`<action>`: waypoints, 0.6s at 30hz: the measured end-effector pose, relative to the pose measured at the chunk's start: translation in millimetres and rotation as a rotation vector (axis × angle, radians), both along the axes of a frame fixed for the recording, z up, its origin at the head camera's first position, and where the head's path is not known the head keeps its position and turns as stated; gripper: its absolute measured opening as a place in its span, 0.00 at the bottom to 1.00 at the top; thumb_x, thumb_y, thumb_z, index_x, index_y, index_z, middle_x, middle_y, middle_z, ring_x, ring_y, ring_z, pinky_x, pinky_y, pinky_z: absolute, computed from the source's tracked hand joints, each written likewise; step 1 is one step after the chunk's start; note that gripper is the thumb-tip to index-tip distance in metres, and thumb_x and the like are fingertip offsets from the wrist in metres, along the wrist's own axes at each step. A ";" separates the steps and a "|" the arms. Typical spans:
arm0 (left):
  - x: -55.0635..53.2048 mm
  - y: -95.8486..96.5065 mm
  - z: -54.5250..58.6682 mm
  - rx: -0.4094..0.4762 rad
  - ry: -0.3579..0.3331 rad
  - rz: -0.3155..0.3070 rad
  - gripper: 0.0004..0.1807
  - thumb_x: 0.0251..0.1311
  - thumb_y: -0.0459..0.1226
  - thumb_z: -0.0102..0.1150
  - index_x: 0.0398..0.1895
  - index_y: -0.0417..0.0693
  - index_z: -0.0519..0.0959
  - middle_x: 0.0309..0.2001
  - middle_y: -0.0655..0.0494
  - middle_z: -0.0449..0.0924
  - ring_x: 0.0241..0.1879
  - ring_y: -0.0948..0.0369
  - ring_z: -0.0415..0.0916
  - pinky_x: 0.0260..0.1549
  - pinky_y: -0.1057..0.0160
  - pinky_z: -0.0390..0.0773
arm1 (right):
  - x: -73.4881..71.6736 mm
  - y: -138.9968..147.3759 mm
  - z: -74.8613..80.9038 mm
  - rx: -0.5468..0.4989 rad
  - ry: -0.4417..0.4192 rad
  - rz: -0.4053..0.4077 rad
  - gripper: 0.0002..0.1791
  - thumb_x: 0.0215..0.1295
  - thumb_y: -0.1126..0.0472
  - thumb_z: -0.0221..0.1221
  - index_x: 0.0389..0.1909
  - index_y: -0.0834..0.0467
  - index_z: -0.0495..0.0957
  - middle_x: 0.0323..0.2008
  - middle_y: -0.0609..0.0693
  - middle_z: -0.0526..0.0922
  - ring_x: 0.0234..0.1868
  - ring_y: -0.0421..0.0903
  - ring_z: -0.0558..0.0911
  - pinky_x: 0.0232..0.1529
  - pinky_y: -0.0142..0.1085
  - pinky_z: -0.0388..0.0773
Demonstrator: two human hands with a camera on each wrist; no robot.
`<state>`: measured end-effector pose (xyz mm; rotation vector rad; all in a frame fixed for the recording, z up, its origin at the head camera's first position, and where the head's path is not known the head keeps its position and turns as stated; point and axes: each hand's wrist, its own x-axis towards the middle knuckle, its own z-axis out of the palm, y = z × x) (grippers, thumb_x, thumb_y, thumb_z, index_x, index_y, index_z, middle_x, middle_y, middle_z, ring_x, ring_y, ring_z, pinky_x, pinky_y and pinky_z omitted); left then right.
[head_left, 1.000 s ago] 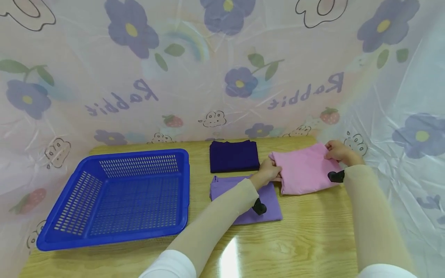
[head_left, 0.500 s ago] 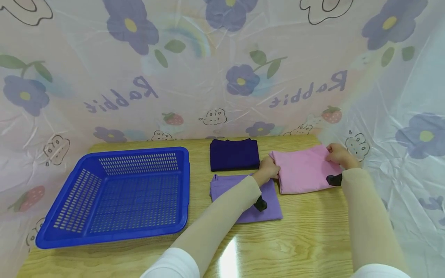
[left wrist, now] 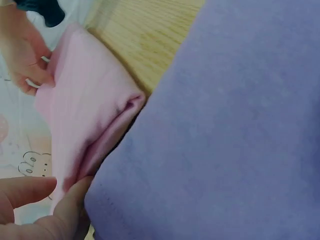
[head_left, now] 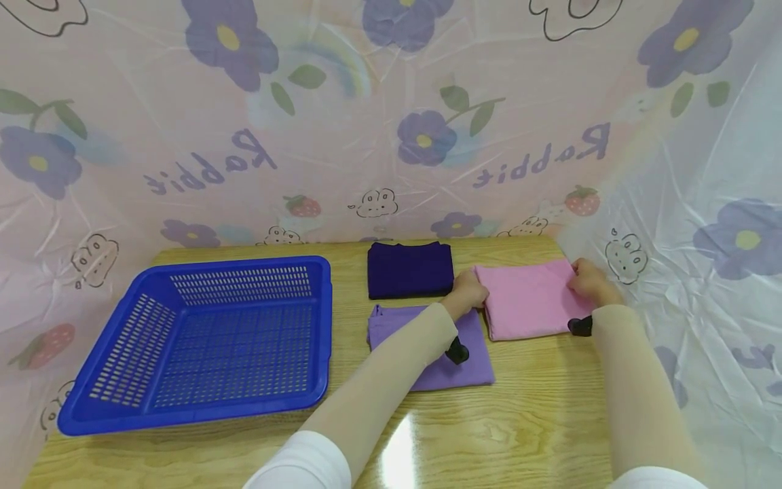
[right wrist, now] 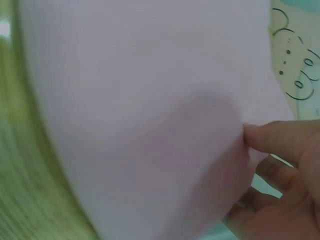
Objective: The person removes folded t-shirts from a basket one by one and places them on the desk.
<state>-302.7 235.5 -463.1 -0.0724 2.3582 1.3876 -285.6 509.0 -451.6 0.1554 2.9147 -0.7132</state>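
Note:
A folded pink cloth (head_left: 528, 299) lies at the right of the table, between the two hands. My left hand (head_left: 467, 291) holds its left edge; in the left wrist view the corner sits between thumb and fingers, beside a layered fold. At the opposite edge, my right hand (head_left: 591, 282) pinches the cloth, with the thumb (right wrist: 270, 136) on top and the other fingers partly hidden beneath. Under my left forearm is a folded purple cloth (head_left: 476, 353), partly covered by the sleeve. A folded dark navy cloth (head_left: 409, 272) lies behind it, close to my left hand.
An empty blue plastic basket (head_left: 324, 326) with slotted walls stands on the left of the wooden table (head_left: 507, 421). A printed curtain (head_left: 342, 156) hangs behind the table and along its sides.
The pink cloth's right side has come down toward the table with my right hand, and the cloth looks flatter. My left hand has stayed at its left edge, shifting slightly.

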 end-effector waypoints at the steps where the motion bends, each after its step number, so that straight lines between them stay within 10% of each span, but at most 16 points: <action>1: -0.9 -0.3 0.1 0.012 -0.015 0.005 0.08 0.54 0.21 0.63 0.36 0.34 0.78 0.32 0.44 0.80 0.14 0.60 0.73 0.20 0.64 0.83 | 0.4 -0.1 -2.0 0.004 0.000 -0.001 0.18 0.58 0.74 0.52 0.46 0.81 0.62 0.40 0.75 0.70 0.42 0.68 0.70 0.48 0.59 0.70; 12: 0.9 -8.6 14.4 0.054 -0.065 -0.051 0.07 0.67 0.35 0.60 0.40 0.39 0.76 0.37 0.51 0.76 0.31 0.56 0.78 0.26 0.61 0.74 | -5.8 0.0 -5.2 0.044 -0.030 -0.018 0.25 0.61 0.72 0.46 0.53 0.85 0.52 0.44 0.82 0.65 0.47 0.73 0.69 0.56 0.65 0.66; 18: -2.9 -17.2 27.5 0.072 -0.077 -0.115 0.10 0.69 0.37 0.58 0.44 0.38 0.74 0.24 0.55 0.66 0.15 0.63 0.53 0.16 0.65 0.58 | -11.0 -5.7 6.1 0.051 0.001 0.021 0.26 0.63 0.69 0.48 0.53 0.85 0.52 0.44 0.84 0.65 0.48 0.75 0.69 0.55 0.66 0.66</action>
